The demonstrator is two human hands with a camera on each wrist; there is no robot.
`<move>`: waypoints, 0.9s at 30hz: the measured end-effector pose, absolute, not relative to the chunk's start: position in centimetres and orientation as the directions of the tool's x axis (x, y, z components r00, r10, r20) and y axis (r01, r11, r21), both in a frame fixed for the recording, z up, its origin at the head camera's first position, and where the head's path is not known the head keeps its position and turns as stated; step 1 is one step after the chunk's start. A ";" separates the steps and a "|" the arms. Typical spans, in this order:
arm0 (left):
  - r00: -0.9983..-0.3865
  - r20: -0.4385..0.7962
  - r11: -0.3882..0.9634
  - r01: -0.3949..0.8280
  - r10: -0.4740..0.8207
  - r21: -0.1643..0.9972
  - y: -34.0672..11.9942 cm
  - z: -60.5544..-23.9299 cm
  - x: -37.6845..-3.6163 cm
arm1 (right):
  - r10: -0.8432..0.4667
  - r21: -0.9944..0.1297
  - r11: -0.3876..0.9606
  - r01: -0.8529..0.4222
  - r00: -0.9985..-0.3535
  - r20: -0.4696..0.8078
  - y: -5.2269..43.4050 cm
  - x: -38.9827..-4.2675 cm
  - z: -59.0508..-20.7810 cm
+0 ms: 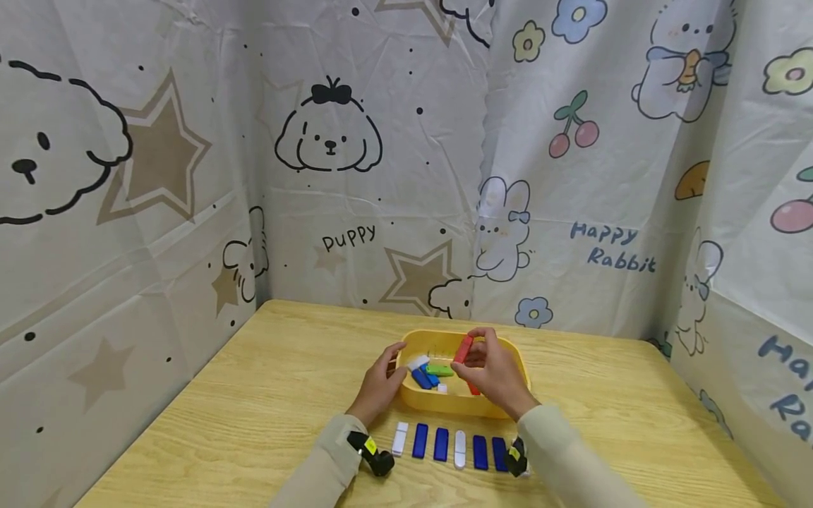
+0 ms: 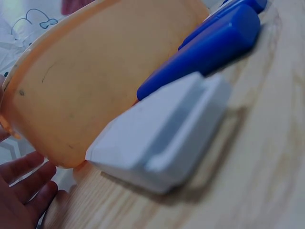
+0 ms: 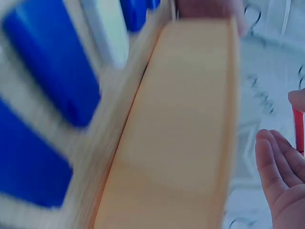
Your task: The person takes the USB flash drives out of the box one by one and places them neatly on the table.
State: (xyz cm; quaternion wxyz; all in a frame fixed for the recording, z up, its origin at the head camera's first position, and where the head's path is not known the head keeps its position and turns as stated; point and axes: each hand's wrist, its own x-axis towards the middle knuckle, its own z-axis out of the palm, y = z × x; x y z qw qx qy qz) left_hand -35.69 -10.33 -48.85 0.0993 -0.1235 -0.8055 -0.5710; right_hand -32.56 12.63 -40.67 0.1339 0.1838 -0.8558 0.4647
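— Which step is in hand at this moment?

— I judge it is the picking step. The right hand (image 1: 494, 372) is over the yellow tray (image 1: 516, 353) and its grip is clamped on a red piece (image 1: 463, 349), pinched between thumb and fingers and lifted above the tray floor. The left hand (image 1: 381, 381) rests against the tray's left wall with the fingers relaxed — its grip is apart and holds nothing, it only steadies the tray.

— What lies about the grip?

— Just below the pinched piece, inside the tray, there are a green piece (image 1: 440, 370), blue pieces (image 1: 424, 379) and a white one (image 1: 417, 363). Nearer to the person than the tray, on the tabletop (image 1: 254, 409), stands a row of blue and white pieces (image 1: 441, 444), side by side.

— And what does the next move call for?

— In my judgement, the red piece must be carried out over the near wall without knocking it, then set flat beside the row. The grip should stay firm, since the piece is small, and the left hand should hold the tray in place.
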 end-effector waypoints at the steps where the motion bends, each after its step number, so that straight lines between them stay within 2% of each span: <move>1: -0.950 0.299 0.320 0.311 0.087 0.895 -10.3 -48.8 -35.7 | -0.210 -0.744 0.485 -0.459 -0.887 0.411 12.4 -32.0 -40.6; 7: -0.952 0.288 0.325 0.306 0.104 0.895 -10.2 -48.8 -35.6 | -0.355 -0.737 0.409 -0.538 -0.838 0.414 10.6 -28.6 -40.7; 12: -0.951 0.295 0.337 0.308 0.089 0.890 -10.3 -48.6 -35.4 | -0.471 -0.682 0.456 -0.572 -0.805 0.361 9.2 -26.5 -41.3; 18: -0.942 0.318 0.327 0.337 0.111 0.883 -10.8 -48.8 -35.1 | -0.543 -0.643 0.512 -0.569 -0.795 0.271 8.2 -25.1 -42.6; 27: -0.927 0.345 0.263 0.373 0.150 0.890 -11.6 -48.8 -34.5 | -0.617 -0.700 0.484 -0.525 -0.772 0.151 7.3 -24.3 -43.6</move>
